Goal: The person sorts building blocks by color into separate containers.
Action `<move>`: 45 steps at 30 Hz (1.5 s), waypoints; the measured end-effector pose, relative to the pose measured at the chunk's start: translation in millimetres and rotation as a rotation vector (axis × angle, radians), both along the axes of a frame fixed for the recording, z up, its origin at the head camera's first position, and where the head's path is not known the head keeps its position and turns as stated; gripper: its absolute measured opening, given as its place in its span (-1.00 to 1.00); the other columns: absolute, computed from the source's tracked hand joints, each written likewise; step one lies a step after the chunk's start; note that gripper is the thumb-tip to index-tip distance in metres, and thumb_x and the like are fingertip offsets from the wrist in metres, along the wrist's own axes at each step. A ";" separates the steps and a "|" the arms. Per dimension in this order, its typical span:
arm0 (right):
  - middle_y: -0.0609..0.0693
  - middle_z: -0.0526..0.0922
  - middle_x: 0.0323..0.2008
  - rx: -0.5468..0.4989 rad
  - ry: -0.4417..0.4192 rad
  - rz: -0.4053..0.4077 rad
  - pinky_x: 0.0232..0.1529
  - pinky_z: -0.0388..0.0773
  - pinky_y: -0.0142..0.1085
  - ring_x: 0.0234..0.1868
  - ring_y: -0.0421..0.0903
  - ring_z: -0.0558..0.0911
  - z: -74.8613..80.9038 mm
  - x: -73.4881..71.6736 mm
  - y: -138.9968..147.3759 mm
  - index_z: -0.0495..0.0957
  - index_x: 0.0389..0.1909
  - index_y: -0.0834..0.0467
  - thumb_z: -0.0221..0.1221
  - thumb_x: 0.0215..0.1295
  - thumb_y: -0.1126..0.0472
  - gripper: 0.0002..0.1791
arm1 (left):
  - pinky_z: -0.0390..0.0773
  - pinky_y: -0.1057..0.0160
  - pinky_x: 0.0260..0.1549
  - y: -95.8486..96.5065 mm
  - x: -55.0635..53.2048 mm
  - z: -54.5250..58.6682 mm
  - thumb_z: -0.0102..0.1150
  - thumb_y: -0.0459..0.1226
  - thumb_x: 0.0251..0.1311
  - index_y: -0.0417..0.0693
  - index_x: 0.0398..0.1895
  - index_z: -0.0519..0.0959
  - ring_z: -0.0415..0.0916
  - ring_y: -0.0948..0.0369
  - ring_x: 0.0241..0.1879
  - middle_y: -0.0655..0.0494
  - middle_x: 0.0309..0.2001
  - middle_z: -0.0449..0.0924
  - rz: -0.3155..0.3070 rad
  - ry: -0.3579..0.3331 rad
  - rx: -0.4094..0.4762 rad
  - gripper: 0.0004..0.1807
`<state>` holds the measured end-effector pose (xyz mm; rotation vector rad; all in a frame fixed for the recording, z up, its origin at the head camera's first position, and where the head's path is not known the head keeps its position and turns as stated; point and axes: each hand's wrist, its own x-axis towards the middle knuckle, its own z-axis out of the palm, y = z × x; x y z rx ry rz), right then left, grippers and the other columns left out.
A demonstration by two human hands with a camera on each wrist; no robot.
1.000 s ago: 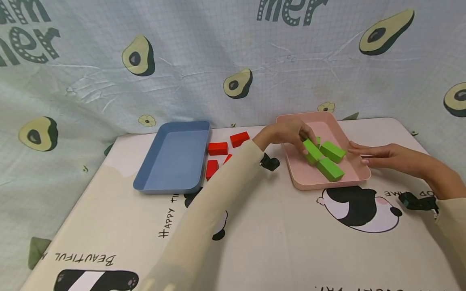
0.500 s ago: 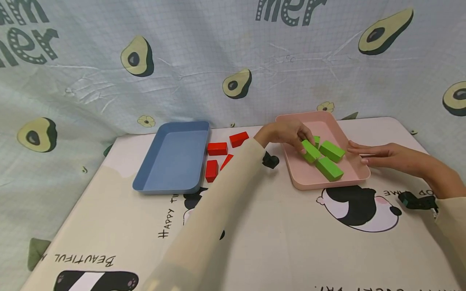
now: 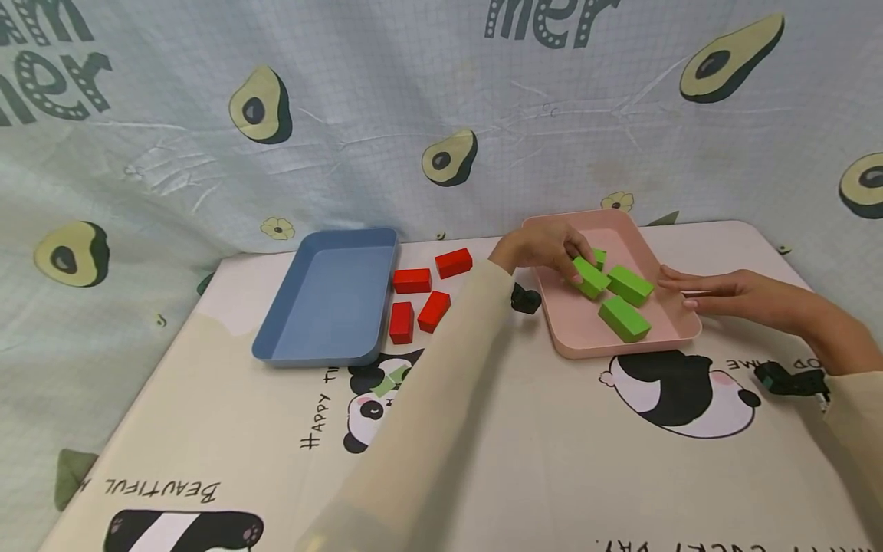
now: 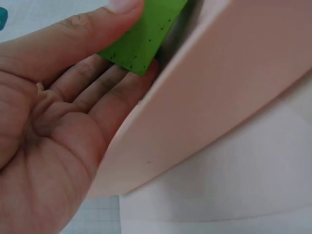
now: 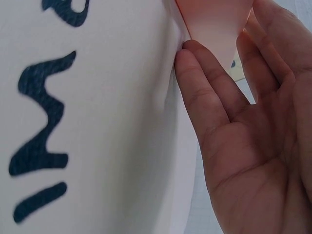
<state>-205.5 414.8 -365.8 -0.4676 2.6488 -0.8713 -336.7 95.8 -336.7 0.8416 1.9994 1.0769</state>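
Observation:
A pink tray [image 3: 579,347] stands on the right of the table with several green blocks in it. My left hand [image 3: 548,247] reaches over its left rim and pinches one green block [image 3: 590,278] between thumb and fingers. The left wrist view shows the thumb on this block [image 4: 141,41], close to the tray wall [image 4: 195,107]. Other green blocks lie close by: one [image 3: 629,285] to the right, one [image 3: 624,319] nearer the front, and one [image 3: 599,259] partly hidden behind. At the tray's right side, my right hand [image 3: 741,295] rests with extended fingers against the outer wall [image 5: 214,29].
Left of the pink tray stands a blue tray [image 3: 324,360] with nothing in it. Several red blocks [image 3: 412,280] lie on the patterned tablecloth [image 3: 552,445] between the trays. A printed cloth [image 3: 359,92] hangs behind the table.
My left hand has shifted the green block slightly, away from the front block, so a gap now shows between them. The left forearm has swung right, uncovering more red block. The right hand keeps still.

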 end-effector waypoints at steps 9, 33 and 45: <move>-0.69 0.12 0.33 0.011 0.009 -0.002 -0.05 0.22 -0.73 0.19 -0.86 0.06 0.0 1.4 -0.5 0.37 0.49 -0.06 0.18 0.50 0.05 -0.42 | 0.67 0.36 -0.10 -0.8 1.7 -1.1 0.44 -0.57 0.05 -0.30 -0.03 0.71 0.61 0.18 -0.12 -0.06 -0.07 0.71 0.029 -0.010 0.024 -0.64; -0.72 0.15 0.31 -0.011 0.011 0.006 -0.04 0.23 -0.74 0.19 -0.86 0.07 -2.1 0.8 1.6 0.36 0.49 -0.03 0.19 0.49 0.07 -0.42 | 0.59 0.49 -0.07 -3.1 19.3 25.8 0.41 -0.50 0.14 -0.23 0.13 0.68 0.56 0.23 -0.03 0.06 -0.04 0.74 -0.030 0.102 -0.089 -0.56; -0.68 0.13 0.34 0.004 0.003 0.002 -0.03 0.22 -0.74 0.19 -0.86 0.06 -2.0 -0.3 0.9 0.36 0.49 -0.07 0.18 0.50 0.05 -0.42 | 0.62 0.47 -0.09 -0.8 16.1 23.3 0.42 -0.53 0.11 -0.23 0.10 0.70 0.60 0.27 -0.05 0.11 -0.05 0.74 -0.005 0.067 -0.104 -0.57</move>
